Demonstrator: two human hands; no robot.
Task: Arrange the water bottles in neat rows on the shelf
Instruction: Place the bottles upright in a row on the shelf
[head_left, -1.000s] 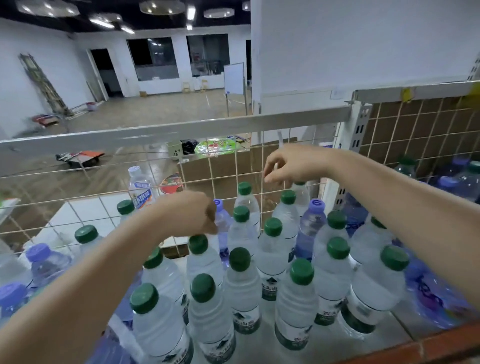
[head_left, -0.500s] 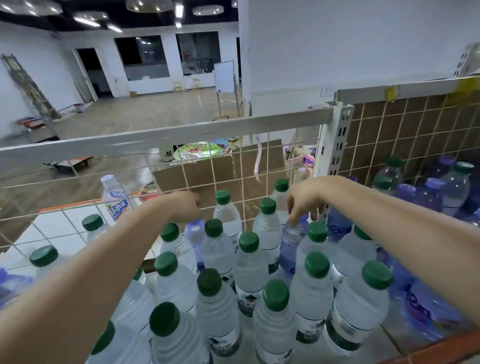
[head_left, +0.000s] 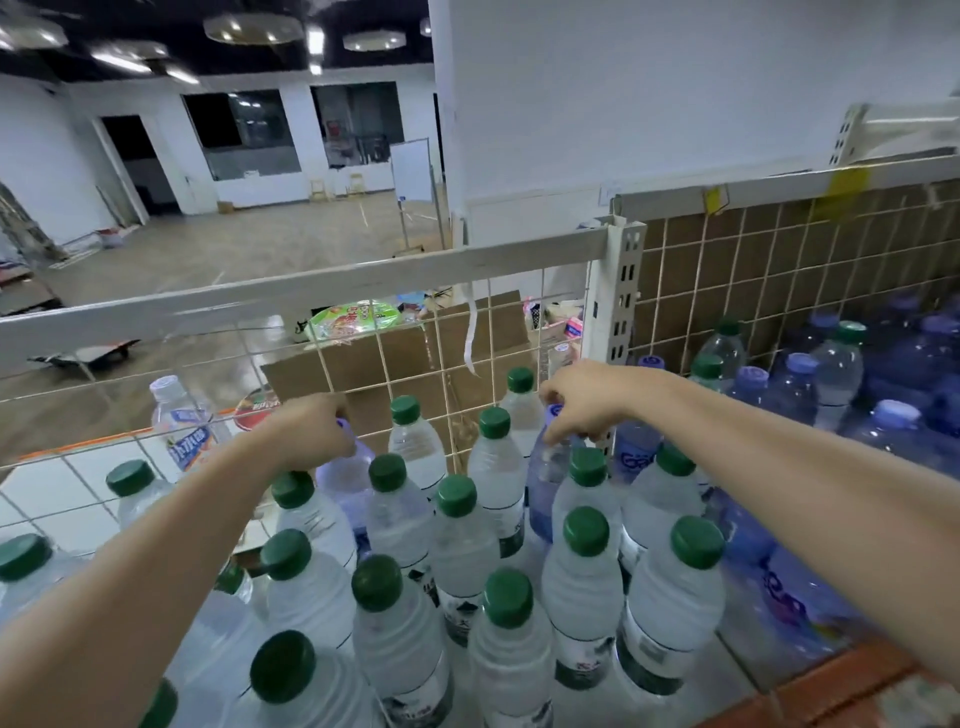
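Note:
Several clear water bottles with green caps (head_left: 457, 525) stand in rows on the white shelf (head_left: 737, 670). Two purple-tinted bottles stand among them at the back. My left hand (head_left: 311, 434) grips the top of the left purple bottle (head_left: 345, 480), hiding its cap. My right hand (head_left: 587, 402) pinches the cap of the right purple bottle (head_left: 545, 483), next to the white upright post. Both arms reach over the green-capped rows.
A wire mesh back panel (head_left: 363, 374) with a grey top rail closes the shelf's far side. A slotted upright post (head_left: 618, 322) divides it from a right bay full of purple bottles (head_left: 883, 431). A white-capped bottle (head_left: 179, 421) stands at the back left. Cardboard boxes sit behind the mesh.
My right hand came down from the mesh onto the cap of the right purple bottle. My left hand stayed on the left purple bottle. The view shifted slightly.

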